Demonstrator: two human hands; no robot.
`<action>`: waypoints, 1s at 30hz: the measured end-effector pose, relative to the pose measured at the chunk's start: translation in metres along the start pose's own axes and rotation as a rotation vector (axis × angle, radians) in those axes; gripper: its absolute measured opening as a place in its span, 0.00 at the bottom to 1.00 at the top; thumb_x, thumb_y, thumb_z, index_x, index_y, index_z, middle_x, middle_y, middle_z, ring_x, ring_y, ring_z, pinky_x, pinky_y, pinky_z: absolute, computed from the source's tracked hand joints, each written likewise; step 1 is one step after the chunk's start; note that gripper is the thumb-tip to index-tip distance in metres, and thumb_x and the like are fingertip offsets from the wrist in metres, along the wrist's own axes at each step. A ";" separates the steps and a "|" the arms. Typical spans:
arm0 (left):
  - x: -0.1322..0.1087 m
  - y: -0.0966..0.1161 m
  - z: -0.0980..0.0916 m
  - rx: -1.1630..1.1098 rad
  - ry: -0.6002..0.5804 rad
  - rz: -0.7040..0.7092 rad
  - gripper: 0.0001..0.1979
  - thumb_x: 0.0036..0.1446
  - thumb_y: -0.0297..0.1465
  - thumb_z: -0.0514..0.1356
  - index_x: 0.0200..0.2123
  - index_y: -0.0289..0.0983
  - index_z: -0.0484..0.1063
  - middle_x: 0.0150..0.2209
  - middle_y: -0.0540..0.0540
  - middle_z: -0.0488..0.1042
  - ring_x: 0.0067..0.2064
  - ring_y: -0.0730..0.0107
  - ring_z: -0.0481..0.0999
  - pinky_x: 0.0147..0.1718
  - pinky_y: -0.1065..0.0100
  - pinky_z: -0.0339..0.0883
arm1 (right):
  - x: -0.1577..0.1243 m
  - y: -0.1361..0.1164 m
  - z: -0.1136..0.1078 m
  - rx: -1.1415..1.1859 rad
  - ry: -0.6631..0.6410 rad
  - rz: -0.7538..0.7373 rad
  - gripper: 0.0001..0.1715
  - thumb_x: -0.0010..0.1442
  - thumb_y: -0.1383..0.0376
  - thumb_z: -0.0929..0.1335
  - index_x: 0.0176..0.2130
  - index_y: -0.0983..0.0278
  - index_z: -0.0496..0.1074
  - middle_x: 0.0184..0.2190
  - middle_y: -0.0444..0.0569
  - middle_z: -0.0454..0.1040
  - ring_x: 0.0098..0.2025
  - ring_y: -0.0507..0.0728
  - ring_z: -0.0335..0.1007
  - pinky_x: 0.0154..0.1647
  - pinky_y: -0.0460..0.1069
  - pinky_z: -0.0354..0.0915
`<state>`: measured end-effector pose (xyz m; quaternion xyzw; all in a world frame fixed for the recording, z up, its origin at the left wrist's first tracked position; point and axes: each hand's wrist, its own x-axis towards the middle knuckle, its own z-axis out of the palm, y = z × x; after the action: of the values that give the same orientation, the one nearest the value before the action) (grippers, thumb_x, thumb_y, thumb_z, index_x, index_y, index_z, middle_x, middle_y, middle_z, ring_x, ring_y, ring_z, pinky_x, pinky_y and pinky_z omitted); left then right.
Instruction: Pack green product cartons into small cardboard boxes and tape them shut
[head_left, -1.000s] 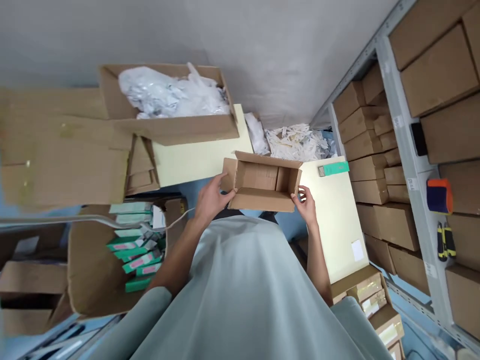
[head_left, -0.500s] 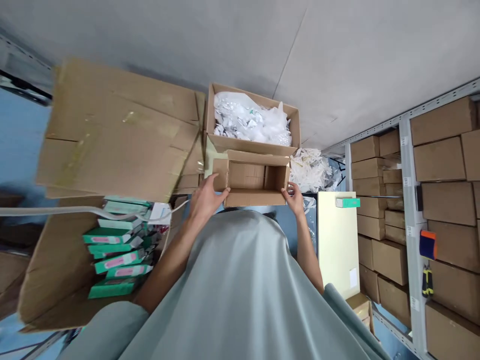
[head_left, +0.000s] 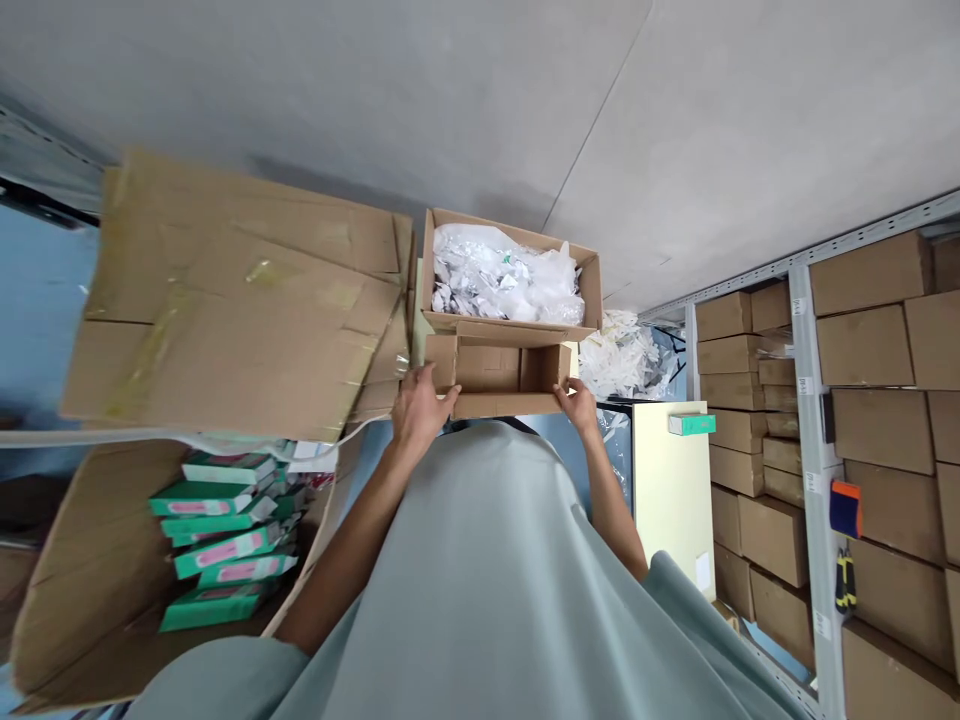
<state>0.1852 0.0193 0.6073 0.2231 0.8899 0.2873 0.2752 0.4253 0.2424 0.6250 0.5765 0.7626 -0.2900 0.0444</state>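
Observation:
A small cardboard box (head_left: 504, 404) with its top flaps up sits in front of me, its inside bare. My left hand (head_left: 421, 408) grips its left front corner, thumb at the inner edge and fingers by the left flap. At the right front corner, my right hand (head_left: 577, 405) pinches the edge between thumb and fingers. Right behind it stands a larger carton (head_left: 592, 285) filled with clear plastic bags and paper scraps (head_left: 502, 280).
Flattened cardboard sheets (head_left: 255, 290) lie at left, above a big carton (head_left: 67, 590) of green boxes (head_left: 217, 605). A white cable (head_left: 150, 437) crosses there. To the right are shredded paper (head_left: 619, 355), a cream board (head_left: 671, 490) with a green box (head_left: 691, 424), and shelves of cartons (head_left: 862, 430).
The view has tilted, so surroundings sit lower in the picture. Both hands keep hold of the small box, whose right flap now stands closer in; my right hand has shifted slightly left.

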 end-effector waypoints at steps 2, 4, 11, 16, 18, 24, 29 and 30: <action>-0.001 0.008 -0.006 -0.022 0.068 0.018 0.34 0.71 0.40 0.67 0.75 0.34 0.70 0.76 0.22 0.69 0.78 0.27 0.71 0.75 0.35 0.68 | -0.001 -0.002 -0.011 -0.036 0.027 -0.041 0.25 0.74 0.50 0.74 0.60 0.63 0.81 0.52 0.61 0.88 0.54 0.69 0.86 0.61 0.60 0.76; 0.002 0.023 -0.016 -0.054 0.168 0.083 0.36 0.70 0.40 0.67 0.77 0.37 0.68 0.80 0.25 0.64 0.81 0.29 0.65 0.79 0.36 0.64 | 0.002 -0.008 -0.029 -0.037 0.132 -0.138 0.26 0.76 0.49 0.72 0.62 0.64 0.81 0.54 0.64 0.87 0.57 0.71 0.84 0.64 0.63 0.75; 0.045 0.094 -0.039 -0.105 0.232 0.399 0.30 0.72 0.37 0.67 0.74 0.42 0.71 0.79 0.32 0.66 0.85 0.37 0.58 0.84 0.36 0.53 | 0.079 -0.083 -0.077 0.024 0.305 -0.533 0.26 0.80 0.50 0.70 0.67 0.61 0.78 0.64 0.63 0.79 0.69 0.70 0.73 0.77 0.66 0.68; 0.061 0.130 -0.030 -0.146 0.219 0.496 0.26 0.72 0.35 0.65 0.70 0.43 0.74 0.75 0.35 0.72 0.83 0.38 0.61 0.84 0.35 0.54 | 0.157 -0.139 -0.062 -0.065 0.121 -0.487 0.29 0.76 0.57 0.75 0.69 0.67 0.76 0.60 0.65 0.81 0.68 0.71 0.73 0.76 0.69 0.69; 0.060 0.137 -0.026 -0.147 0.219 0.516 0.24 0.73 0.35 0.64 0.69 0.43 0.75 0.74 0.36 0.73 0.82 0.39 0.63 0.83 0.36 0.55 | 0.171 -0.148 -0.060 -0.123 0.068 -0.466 0.18 0.76 0.65 0.73 0.62 0.66 0.80 0.54 0.62 0.83 0.65 0.69 0.75 0.74 0.67 0.71; 0.053 0.143 -0.023 -0.171 0.209 0.511 0.24 0.74 0.36 0.62 0.70 0.42 0.75 0.73 0.37 0.74 0.79 0.43 0.68 0.82 0.41 0.59 | 0.161 -0.139 -0.078 0.021 0.106 -0.641 0.14 0.81 0.62 0.67 0.50 0.64 0.84 0.50 0.57 0.84 0.58 0.65 0.78 0.72 0.62 0.71; 0.055 0.157 -0.019 -0.215 0.134 0.559 0.39 0.71 0.38 0.68 0.80 0.41 0.64 0.79 0.35 0.67 0.82 0.44 0.66 0.82 0.46 0.61 | 0.131 -0.138 -0.086 0.296 0.036 -0.729 0.25 0.82 0.45 0.68 0.52 0.62 0.83 0.52 0.54 0.85 0.52 0.60 0.81 0.61 0.54 0.76; 0.057 0.160 -0.018 -0.219 0.118 0.574 0.42 0.70 0.37 0.69 0.82 0.41 0.62 0.81 0.34 0.64 0.83 0.43 0.64 0.82 0.45 0.61 | 0.123 -0.140 -0.088 0.333 0.021 -0.750 0.26 0.82 0.44 0.67 0.51 0.61 0.83 0.52 0.53 0.85 0.52 0.60 0.81 0.59 0.53 0.76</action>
<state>0.1700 0.1616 0.7004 0.4170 0.7689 0.4599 0.1530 0.2813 0.3672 0.7029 0.2605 0.8629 -0.3999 -0.1661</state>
